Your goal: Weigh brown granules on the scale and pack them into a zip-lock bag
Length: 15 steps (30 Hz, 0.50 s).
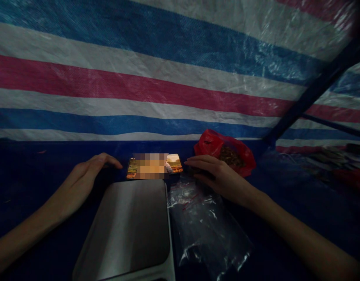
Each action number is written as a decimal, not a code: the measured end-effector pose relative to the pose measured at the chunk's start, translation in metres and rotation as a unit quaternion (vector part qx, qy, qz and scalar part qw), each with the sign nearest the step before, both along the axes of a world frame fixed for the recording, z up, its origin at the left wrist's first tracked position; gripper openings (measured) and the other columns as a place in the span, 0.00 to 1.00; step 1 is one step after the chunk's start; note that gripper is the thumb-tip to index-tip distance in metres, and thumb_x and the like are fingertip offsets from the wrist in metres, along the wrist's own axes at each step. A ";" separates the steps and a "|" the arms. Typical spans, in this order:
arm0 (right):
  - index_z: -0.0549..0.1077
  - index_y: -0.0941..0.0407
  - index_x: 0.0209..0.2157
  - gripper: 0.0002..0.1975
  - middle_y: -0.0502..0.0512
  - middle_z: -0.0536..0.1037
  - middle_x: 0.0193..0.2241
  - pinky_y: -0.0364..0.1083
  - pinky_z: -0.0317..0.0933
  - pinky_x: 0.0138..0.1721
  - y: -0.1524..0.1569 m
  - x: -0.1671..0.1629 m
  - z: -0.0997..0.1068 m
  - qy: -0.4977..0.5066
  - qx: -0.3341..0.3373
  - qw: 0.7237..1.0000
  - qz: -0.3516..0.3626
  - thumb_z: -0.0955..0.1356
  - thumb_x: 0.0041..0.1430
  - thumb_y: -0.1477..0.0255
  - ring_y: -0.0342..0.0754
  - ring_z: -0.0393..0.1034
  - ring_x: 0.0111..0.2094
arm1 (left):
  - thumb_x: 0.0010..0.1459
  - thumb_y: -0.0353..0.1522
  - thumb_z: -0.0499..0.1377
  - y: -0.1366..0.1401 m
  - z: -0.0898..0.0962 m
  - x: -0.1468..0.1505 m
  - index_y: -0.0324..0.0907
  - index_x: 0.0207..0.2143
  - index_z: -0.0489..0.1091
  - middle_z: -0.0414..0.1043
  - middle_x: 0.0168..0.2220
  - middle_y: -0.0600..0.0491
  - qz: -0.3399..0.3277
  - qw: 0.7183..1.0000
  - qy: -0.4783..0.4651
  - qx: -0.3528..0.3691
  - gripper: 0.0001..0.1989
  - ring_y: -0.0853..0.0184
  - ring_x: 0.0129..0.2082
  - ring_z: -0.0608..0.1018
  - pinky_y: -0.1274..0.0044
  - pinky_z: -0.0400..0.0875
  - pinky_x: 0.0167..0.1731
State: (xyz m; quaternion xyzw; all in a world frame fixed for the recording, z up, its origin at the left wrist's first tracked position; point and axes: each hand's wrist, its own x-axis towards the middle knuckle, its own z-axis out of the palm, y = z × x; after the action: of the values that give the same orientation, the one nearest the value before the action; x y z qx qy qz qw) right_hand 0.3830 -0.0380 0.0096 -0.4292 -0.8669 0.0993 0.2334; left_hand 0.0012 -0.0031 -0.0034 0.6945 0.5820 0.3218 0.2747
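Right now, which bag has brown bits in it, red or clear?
The red bag, just beyond the right hand: brown bits show inside it. The clear plastic beside the scale lies flat, showing none.

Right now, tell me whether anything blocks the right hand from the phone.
Nothing visible does. The right hand has its fingers just beside the right end of the phone; whether they touch is unclear. The clear plastic and scale lie nearer the wearer, out of the way.
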 end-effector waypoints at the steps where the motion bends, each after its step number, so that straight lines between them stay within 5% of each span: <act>1: 0.75 0.50 0.60 0.19 0.58 0.77 0.57 0.52 0.68 0.61 0.000 0.001 0.001 -0.009 -0.004 1.000 0.008 0.67 0.71 0.74 0.50 0.73 0.57 | 0.66 0.55 0.42 0.000 0.000 0.000 0.47 0.40 0.77 0.81 0.45 0.49 0.001 1.000 0.000 0.001 0.31 0.51 0.50 0.78 0.57 0.61 0.65; 6: 0.78 0.49 0.56 0.17 0.58 0.79 0.53 0.53 0.70 0.58 0.000 0.016 0.018 -0.005 0.004 1.000 -0.003 0.71 0.67 0.70 0.53 0.75 0.55 | 0.67 0.54 0.41 0.001 0.001 0.001 0.47 0.38 0.77 0.82 0.44 0.49 0.003 1.000 0.010 0.004 0.31 0.51 0.50 0.78 0.56 0.63 0.64; 10: 0.80 0.55 0.49 0.13 0.61 0.81 0.49 0.58 0.70 0.56 0.017 0.053 0.021 -0.003 0.088 0.986 -0.145 0.65 0.69 0.72 0.56 0.77 0.51 | 0.68 0.53 0.41 0.000 0.000 0.001 0.46 0.39 0.78 0.81 0.45 0.50 -0.001 1.000 0.010 0.011 0.31 0.52 0.51 0.78 0.58 0.63 0.64; 15: 0.79 0.60 0.52 0.18 0.68 0.81 0.52 0.62 0.69 0.58 0.042 0.095 0.006 -0.122 0.013 0.974 -0.191 0.65 0.65 0.70 0.62 0.78 0.53 | 0.67 0.54 0.40 0.001 -0.001 0.000 0.46 0.39 0.78 0.80 0.44 0.49 -0.005 1.000 0.009 0.012 0.32 0.52 0.50 0.78 0.59 0.64 0.62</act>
State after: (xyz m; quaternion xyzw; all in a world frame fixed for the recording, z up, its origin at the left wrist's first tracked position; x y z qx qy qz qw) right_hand 0.4778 0.0043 0.0152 -0.5927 -0.7919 -0.0110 0.1463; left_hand 0.0010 -0.0017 -0.0048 0.7032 0.5770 0.3217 0.2627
